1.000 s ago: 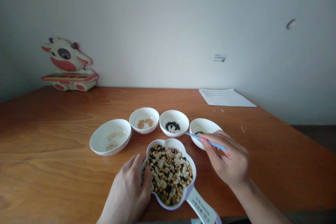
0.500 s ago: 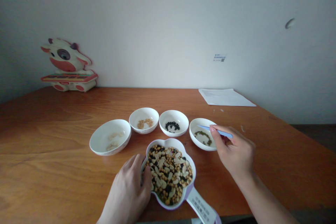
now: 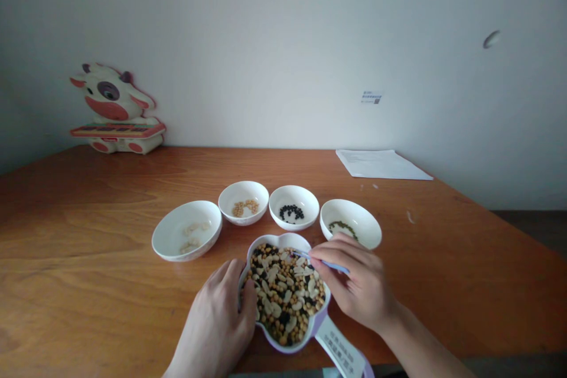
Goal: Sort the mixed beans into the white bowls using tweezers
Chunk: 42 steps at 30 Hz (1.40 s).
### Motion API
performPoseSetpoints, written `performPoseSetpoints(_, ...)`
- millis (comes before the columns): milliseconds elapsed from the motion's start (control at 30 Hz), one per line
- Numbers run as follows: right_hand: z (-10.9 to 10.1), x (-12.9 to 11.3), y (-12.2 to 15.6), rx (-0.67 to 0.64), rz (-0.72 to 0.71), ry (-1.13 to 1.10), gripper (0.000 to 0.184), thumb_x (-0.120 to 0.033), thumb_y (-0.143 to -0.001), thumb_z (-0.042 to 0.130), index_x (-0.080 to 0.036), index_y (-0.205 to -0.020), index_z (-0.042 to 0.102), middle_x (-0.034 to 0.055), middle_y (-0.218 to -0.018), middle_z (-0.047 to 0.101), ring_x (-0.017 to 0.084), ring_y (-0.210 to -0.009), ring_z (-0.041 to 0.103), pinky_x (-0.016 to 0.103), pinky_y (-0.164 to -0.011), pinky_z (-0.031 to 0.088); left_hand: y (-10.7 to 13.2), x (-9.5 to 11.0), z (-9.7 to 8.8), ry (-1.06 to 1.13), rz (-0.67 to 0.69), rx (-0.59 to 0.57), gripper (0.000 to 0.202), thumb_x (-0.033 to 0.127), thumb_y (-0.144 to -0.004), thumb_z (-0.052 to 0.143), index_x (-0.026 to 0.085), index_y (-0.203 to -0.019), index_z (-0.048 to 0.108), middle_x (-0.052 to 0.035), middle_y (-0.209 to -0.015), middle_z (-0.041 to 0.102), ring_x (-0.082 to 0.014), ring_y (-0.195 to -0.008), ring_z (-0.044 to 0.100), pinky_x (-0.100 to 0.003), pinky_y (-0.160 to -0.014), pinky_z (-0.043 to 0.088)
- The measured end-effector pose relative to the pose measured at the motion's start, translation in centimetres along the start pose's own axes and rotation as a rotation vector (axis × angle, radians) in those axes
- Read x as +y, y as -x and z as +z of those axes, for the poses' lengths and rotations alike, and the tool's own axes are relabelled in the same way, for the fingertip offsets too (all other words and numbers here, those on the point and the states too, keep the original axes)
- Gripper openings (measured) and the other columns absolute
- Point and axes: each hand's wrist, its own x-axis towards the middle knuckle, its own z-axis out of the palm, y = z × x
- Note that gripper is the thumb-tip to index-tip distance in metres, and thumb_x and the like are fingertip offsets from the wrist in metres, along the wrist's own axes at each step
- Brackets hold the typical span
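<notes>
Head view shows a scoop [image 3: 319, 321] with blurred handle label [image 3: 339, 347].

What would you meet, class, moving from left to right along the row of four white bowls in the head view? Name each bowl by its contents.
Bowl of pale pieces → bowl of tan beans → bowl of black beans → bowl of small green beans.

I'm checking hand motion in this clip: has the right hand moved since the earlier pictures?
Yes. Judged against the unmoved black bean bowl, the right hand is now farther left and nearer the person, holding the blue tweezers over the scoop.
</notes>
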Motion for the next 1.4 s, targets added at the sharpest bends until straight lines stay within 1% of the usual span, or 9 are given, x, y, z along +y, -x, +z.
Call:
performPoseSetpoints(133,0.75,0.08,0.31,-0.073,0.049,-0.012,0.014,-0.009,-0.091,0.059,-0.019,-0.094,0.069,0.0043,-0.081,0.072,0.017,-0.073,0.063,0.033,-0.067,0.053,0.05,0.07,-0.06,0.024,-0.013,-0.017,0.023,0.027,-0.096,0.033,0.022,-0.082,0.051,-0.0052,-0.076,0.063,-0.0220,-0.070,0.064,-0.033,-0.062,0.045)
performPoseSetpoints(367,0.79,0.28,0.30,-0.112,0.067,-0.004,0.013,-0.011,-0.092,0.059,-0.019,-0.092,0.069,0.0042,-0.080,0.072,0.018,-0.072,0.061,0.032,-0.066,0.051,0.07,0.31,-0.24,0.041,-0.081,-0.064,0.023,0.029,-0.095,0.033,0.022,-0.081,0.050,-0.0052,-0.079,0.063,-0.0239,-0.074,0.064,-0.036,-0.066,0.045)
performPoseSetpoints(667,0.98,0.37,0.31,-0.110,0.086,0.012,0.014,-0.011,-0.093,0.058,-0.019,-0.093,0.069,0.0041,-0.081,0.072,0.018,-0.074,0.062,0.033,-0.067,0.053,-0.03,0.34,-0.21,0.027,-0.060,-0.039,0.021,0.026,-0.094,0.035,0.022,-0.079,0.049,-0.0051,-0.077,0.063,-0.0226,-0.071,0.063,-0.034,-0.063,0.043)
performPoseSetpoints(867,1.06,0.49,0.41,-0.105,0.097,0.010,0.014,-0.011,-0.092,0.059,-0.020,-0.094,0.069,0.0044,-0.082,0.073,0.018,-0.074,0.063,0.033,-0.066,0.053,0.07,0.41,-0.33,0.048,-0.074,-0.061,0.022,0.029,-0.095,0.033,0.022,-0.081,0.050,-0.0055,-0.079,0.062,-0.0239,-0.074,0.063,-0.036,-0.066,0.044)
performPoseSetpoints(1400,1.28,0.60,0.79,-0.093,0.147,0.028,0.012,-0.013,-0.093,0.059,-0.017,-0.094,0.071,0.0044,-0.075,0.070,0.018,-0.070,0.062,0.031,-0.063,0.050,0.03,0.27,-0.25,0.074,-0.087,-0.078,0.023,0.030,-0.096,0.033,0.022,-0.084,0.050,-0.0055,-0.082,0.062,-0.0239,-0.076,0.063,-0.038,-0.069,0.045)
